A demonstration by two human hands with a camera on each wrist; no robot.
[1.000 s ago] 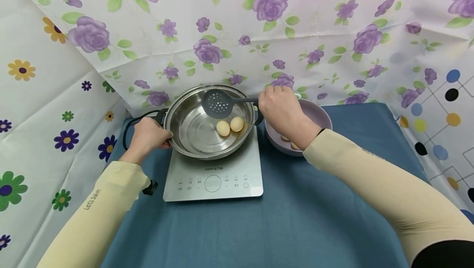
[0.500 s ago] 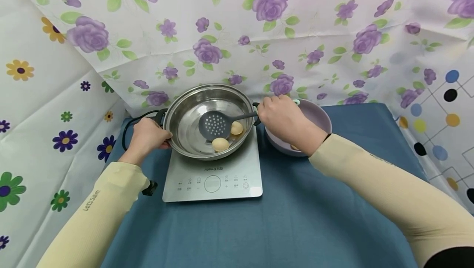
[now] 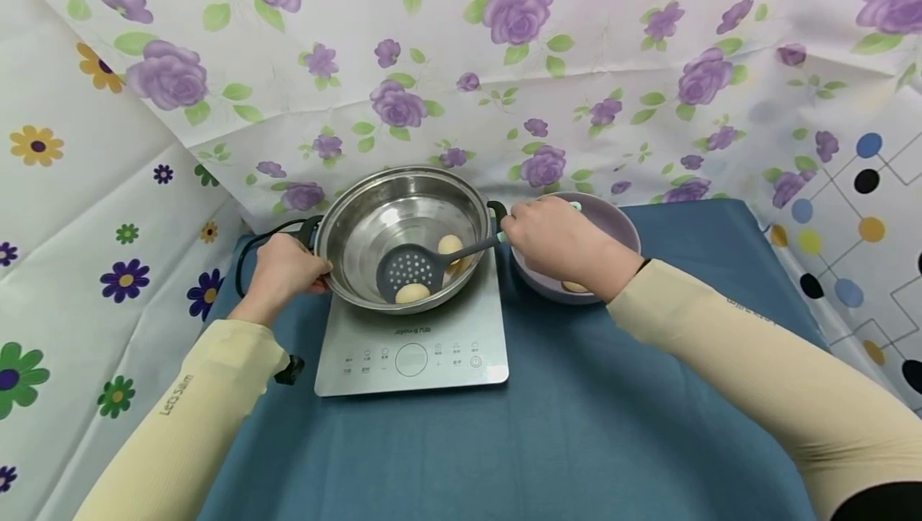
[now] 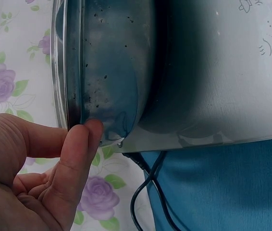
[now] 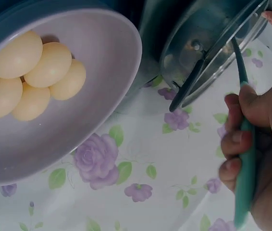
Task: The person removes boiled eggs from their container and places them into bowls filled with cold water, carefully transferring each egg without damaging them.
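A steel pot (image 3: 358, 253) stands on the induction cooker (image 3: 338, 373). With thumb and finger, my left hand (image 3: 286, 269) pinches the pot's rim beside its left black handle; the left wrist view shows the fingertips (image 4: 93, 131) at that rim. My right hand (image 3: 565, 239) grips the green handle (image 5: 245, 178) of a dark slotted skimmer (image 3: 406, 266), whose perforated head is down inside the pot. One egg (image 3: 413, 294) lies at the near edge of that head, partly covered by it. Another egg (image 3: 450, 245) is behind the skimmer's neck.
Right of the cooker is a purple bowl (image 3: 628, 226) with several eggs (image 5: 48, 65) in it, partly behind my right arm. A black cord (image 3: 241, 269) runs left of the pot. Floral sheets (image 3: 432, 49) stand behind the blue cloth (image 3: 403, 457).
The skimmer's head has lowered into the pot and swept toward the near left. One egg has rolled toward the near left side; the other has shifted slightly. My left hand stays at the rim.
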